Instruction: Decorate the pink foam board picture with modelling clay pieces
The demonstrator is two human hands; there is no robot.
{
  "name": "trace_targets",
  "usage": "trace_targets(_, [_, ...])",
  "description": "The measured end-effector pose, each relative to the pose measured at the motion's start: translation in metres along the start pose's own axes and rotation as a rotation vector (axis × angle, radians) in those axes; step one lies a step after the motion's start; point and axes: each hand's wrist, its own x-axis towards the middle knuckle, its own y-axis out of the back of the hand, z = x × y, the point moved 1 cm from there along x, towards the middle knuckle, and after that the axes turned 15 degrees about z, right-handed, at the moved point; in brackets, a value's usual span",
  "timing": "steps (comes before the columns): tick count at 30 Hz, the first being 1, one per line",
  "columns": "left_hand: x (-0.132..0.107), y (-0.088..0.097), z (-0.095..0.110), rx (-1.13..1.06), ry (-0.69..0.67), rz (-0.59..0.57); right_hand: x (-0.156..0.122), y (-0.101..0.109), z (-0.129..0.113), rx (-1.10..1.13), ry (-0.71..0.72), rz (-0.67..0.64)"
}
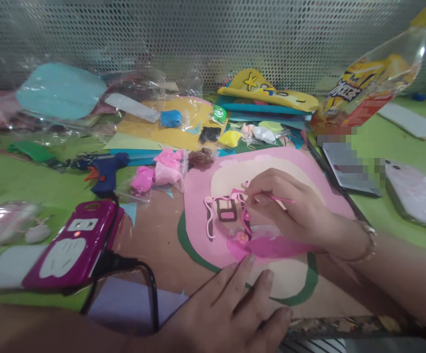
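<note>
My right hand [290,208] is pinched shut on a thin pink stick [283,199], over the upper part of a layered paper craft. The craft has a pink sheet [198,235], cream shapes and a green border [299,294]. Beside my right fingertips lies a dark frame-like piece [226,210] with pink wavy strips [209,220] and a small pink flower [241,238]. Bright pink translucent material [272,245] lies below them. My left hand [235,309] rests with fingers spread, its fingertips at the craft's lower edge. The stick's working tip is partly hidden by my fingers.
A blue glue gun [106,171], magenta power box [73,245] and black cable [154,289] lie left. Bagged pink clay [169,166] and several colored lumps lie behind the craft. A bottle [371,83] and phones [417,193] stand or lie right. Perforated metal rises behind.
</note>
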Motion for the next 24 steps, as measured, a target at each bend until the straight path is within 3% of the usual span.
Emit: trace_targets(24, [0.0027,0.0017,-0.0011,-0.003,-0.011,-0.024,0.0004,-0.0023,0.0018,-0.001,0.015,0.031])
